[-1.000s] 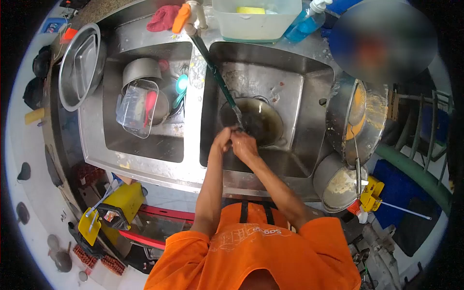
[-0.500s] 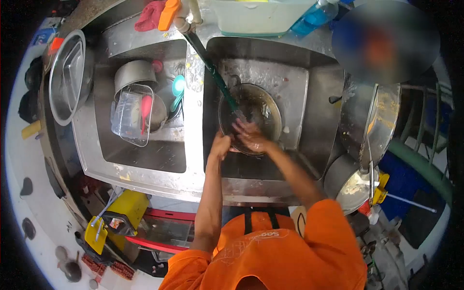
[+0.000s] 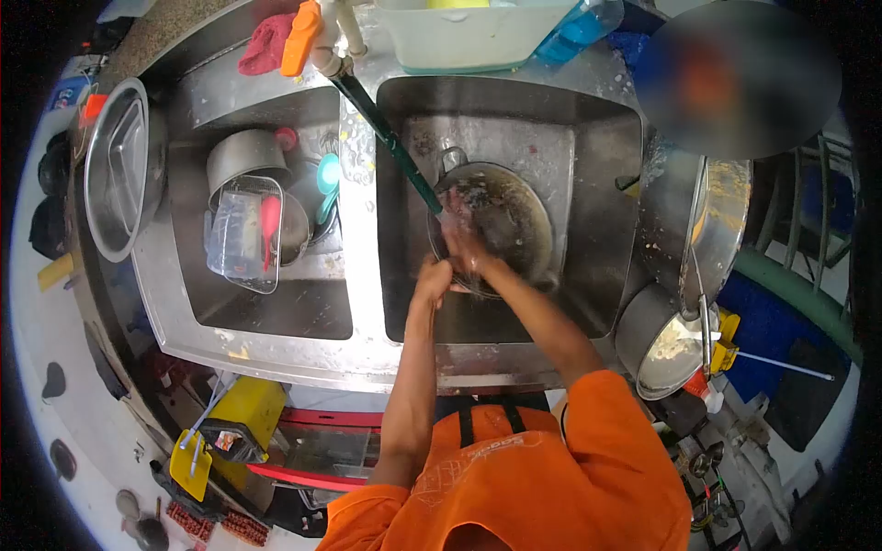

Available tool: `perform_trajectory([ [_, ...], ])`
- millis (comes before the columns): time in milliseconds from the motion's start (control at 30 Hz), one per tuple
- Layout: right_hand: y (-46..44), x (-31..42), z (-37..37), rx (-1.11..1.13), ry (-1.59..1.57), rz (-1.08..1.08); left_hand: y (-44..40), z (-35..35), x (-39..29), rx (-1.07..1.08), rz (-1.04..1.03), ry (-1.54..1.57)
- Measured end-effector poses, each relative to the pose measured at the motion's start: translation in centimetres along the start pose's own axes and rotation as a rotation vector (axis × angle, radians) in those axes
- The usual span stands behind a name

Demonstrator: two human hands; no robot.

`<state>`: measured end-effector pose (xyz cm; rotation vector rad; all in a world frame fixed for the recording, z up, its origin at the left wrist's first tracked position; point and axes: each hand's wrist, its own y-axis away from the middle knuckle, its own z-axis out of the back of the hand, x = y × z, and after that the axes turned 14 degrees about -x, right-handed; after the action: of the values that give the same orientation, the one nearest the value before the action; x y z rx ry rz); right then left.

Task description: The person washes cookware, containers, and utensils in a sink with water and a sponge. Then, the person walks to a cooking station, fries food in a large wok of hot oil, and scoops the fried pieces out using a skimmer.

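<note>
A round metal pot (image 3: 514, 216) with loop handles sits tilted in the right sink basin, its inside wet. My left hand (image 3: 434, 281) is closed on the pot's near-left rim. Inside the pot, my right hand (image 3: 467, 250) lies along the left part, fingers stretched out and somewhat blurred by motion and water. A dark green hose (image 3: 395, 147) comes down from the tap (image 3: 331, 62), and its end is just above my right fingers, with water running over them.
The left basin (image 3: 266, 308) holds a grey pot (image 3: 243, 158), a wire basket (image 3: 266, 275), a clear container (image 3: 237, 234) and a turquoise ladle (image 3: 328, 173). A steel bowl (image 3: 99, 174) stands far left. Large dirty pots (image 3: 643, 326) are at the right. A plastic tub (image 3: 473, 41) stands behind.
My right hand has shifted left and deeper into the pot, towards the hose end. The pot has turned somewhat, and my left hand still grips its rim. The whole view has shifted slightly.
</note>
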<state>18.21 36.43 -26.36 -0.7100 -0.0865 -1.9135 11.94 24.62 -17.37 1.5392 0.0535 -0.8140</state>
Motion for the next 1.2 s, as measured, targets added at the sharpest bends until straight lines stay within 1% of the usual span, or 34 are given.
perform_trajectory([
  [33,2.2,0.1,-0.7,0.219,0.000,0.092,-0.7,-0.1,-0.1,-0.013,-0.067,0.068],
  [67,4.9,-1.0,0.5,0.380,-0.069,0.107,-1.7,0.6,-0.2,-0.016,-0.040,0.081],
  [133,2.4,-1.2,5.9,0.734,0.016,-0.011,-2.4,1.6,-0.2,-0.017,-0.048,0.075],
  [167,-2.8,-0.4,10.5,0.924,0.180,-0.138,-2.6,1.6,-0.3,-0.018,-0.057,0.078],
  [200,-3.3,-1.7,9.1,0.572,0.356,-0.109,-1.9,1.1,-0.3,-0.033,-0.037,0.071],
  [267,-2.1,-4.7,4.0,-0.153,0.665,-0.048,-0.6,-1.1,0.8,-0.071,0.048,0.078],
  [300,-0.3,-5.2,1.4,-0.071,0.362,-0.019,-0.6,-1.7,0.9,-0.099,0.088,0.093],
  [367,5.5,-4.1,-4.1,0.122,-0.261,0.059,-1.4,-0.6,0.2,-0.062,0.093,0.042],
  [433,4.2,-2.8,-3.5,0.425,-0.327,0.056,-2.3,1.7,-0.4,-0.052,0.094,-0.006],
  [467,2.0,-2.3,1.5,0.606,-0.069,-0.004,-3.1,2.1,1.9,-0.096,0.070,0.130],
  [500,-0.5,-2.2,4.2,0.759,0.212,-0.054,-1.8,2.3,1.3,-0.076,0.100,0.087],
  [567,-0.6,-2.8,0.4,0.173,0.122,-0.132,3.3,0.1,-2.3,-0.195,0.145,0.129],
  [600,-0.4,-3.2,-1.8,-0.113,0.067,-0.170,3.8,-0.2,-3.8,-0.188,0.114,0.061],
  [667,3.2,-1.4,-3.4,0.250,-0.335,-0.368,3.5,-0.1,-5.4,-0.158,0.076,-0.033],
  [700,3.8,-1.0,-2.1,0.399,-0.326,-0.371,3.0,0.1,-5.6,-0.136,0.065,-0.059],
  [733,4.5,-0.6,-0.8,0.548,-0.313,-0.366,1.4,0.9,-4.9,-0.102,0.063,-0.047],
  [767,3.5,-1.8,2.6,0.645,-0.097,-0.259,0.5,1.5,-4.2,-0.091,0.058,-0.028],
  [800,2.2,-2.2,4.6,0.729,0.124,-0.137,0.6,1.5,-3.7,-0.100,0.065,-0.025],
  [867,1.2,-1.7,3.0,0.505,0.311,-0.237,0.6,0.5,-2.4,-0.111,0.073,-0.021],
  [900,1.3,-2.0,1.1,0.385,0.399,-0.287,-1.0,-0.4,-0.8,-0.108,0.048,0.046],
  [933,4.2,-5.2,-2.8,0.571,-0.020,-0.254,-2.1,-0.6,-1.1,-0.082,0.018,0.066],
  [1000,0.9,2.3,5.8,0.581,-0.389,-0.443,-3.5,-0.7,-0.6,-0.023,-0.019,0.096],
  [1033,-1.3,6.6,10.6,0.584,-0.566,-0.542,-5.3,-0.6,0.1,0.014,0.071,0.116],
  [1067,-0.8,8.1,13.2,0.530,-0.369,-0.284,-7.5,-0.5,1.2,0.058,0.162,0.134],
  [1100,1.5,7.0,12.7,0.399,-0.205,-0.220,-8.7,-0.8,2.0,0.102,0.258,0.154],
  [1133,3.4,5.3,12.0,0.265,-0.042,-0.153,-8.7,-1.7,2.7,0.160,0.244,0.145],
  [1200,2.4,6.5,15.5,0.176,-0.022,-0.140,-8.2,-3.1,3.2,0.271,0.198,0.117],
])
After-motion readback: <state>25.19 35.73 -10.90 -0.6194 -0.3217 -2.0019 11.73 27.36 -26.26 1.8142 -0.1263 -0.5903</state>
